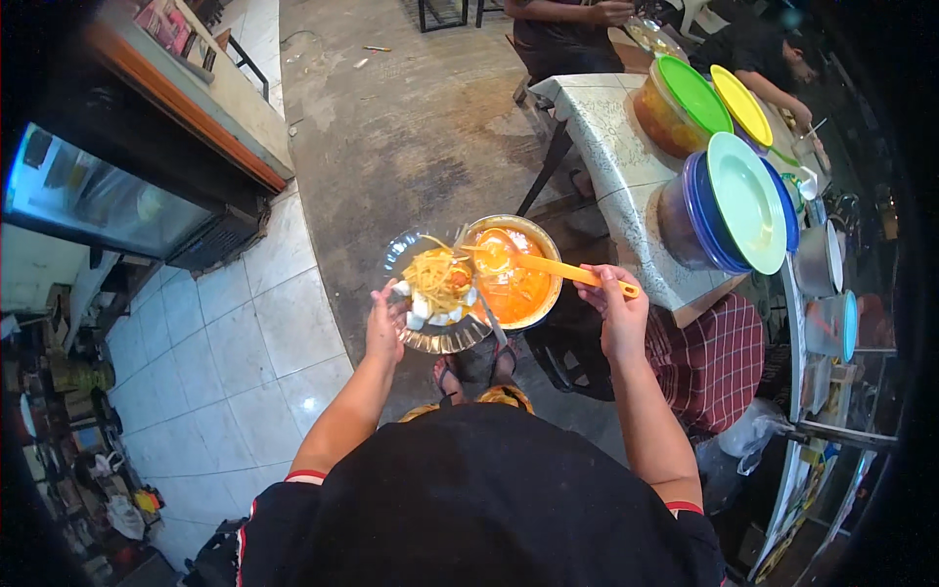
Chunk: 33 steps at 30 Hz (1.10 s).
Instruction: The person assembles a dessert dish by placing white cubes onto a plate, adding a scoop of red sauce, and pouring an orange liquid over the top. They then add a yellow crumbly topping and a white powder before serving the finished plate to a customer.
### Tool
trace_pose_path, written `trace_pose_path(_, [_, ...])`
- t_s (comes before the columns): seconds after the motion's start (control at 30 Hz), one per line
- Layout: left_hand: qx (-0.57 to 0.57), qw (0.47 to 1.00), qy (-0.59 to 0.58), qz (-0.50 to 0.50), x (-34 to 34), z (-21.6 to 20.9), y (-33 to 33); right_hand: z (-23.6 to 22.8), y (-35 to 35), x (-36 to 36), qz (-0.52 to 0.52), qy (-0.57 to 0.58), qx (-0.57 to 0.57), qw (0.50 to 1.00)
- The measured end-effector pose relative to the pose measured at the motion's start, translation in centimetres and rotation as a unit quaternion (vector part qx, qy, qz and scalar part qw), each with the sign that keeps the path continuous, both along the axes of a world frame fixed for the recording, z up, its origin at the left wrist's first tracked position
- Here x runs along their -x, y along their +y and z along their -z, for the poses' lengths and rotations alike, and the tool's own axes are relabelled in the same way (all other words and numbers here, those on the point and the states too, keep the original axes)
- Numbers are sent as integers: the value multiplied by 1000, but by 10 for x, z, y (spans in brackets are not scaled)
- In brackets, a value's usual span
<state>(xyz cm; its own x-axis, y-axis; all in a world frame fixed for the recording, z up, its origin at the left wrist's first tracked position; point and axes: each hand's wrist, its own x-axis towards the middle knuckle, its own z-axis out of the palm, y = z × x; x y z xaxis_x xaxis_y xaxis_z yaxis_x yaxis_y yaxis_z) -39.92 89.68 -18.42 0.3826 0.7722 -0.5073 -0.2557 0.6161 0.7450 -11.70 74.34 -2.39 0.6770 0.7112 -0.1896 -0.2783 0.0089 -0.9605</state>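
My left hand (387, 321) grips the rim of a clear glass plate (445, 339) with a fluted edge. On the plate lie white cubes (423, 311), yellowish shreds (436, 277) and a dab of orange-red sauce. My right hand (618, 311) is closed around the handle of an orange ladle (562, 269). The ladle's bowl rests in the orange soup of a round pot (554, 293), just right of the plate. A spoon or fork handle (492, 321) sticks out at the plate's near right edge. The plate overlaps the pot's left rim.
On the right, a cloth-covered table (626, 186) bears tubs with green (694, 95) and yellow lids (741, 108), and a pale green plate (746, 201) on a blue-lidded tub. A red checked cloth (714, 362) hangs nearby. Two people sit beyond. A glass-fronted cooler (108, 196) stands left.
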Motion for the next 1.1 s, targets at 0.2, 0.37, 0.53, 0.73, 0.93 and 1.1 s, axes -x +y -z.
trace_pose_path(0.2, [27,999,2,-37,-36,-25,-2,-24,8,30,-136,-378,-6,916])
trace_pose_path(0.37, [35,999,-15,-38,-41,-33,0,-64,5,45,-251,-595,-104,756])
trace_pose_path(0.53, [46,997,-21,-51,-45,-46,0,-57,2,45,-286,-618,-107,725])
trace_pose_path(0.73, [22,999,-9,-22,-33,-42,3,-55,0,42,-251,-561,-77,785])
trace_pose_path(0.93, [8,999,-17,-39,-23,-36,5,-43,-6,23,-8,-115,-48,992])
trace_pose_path(1.1, [2,1000,-28,-2,-8,-44,7,6,-8,1,98,-81,-20,992])
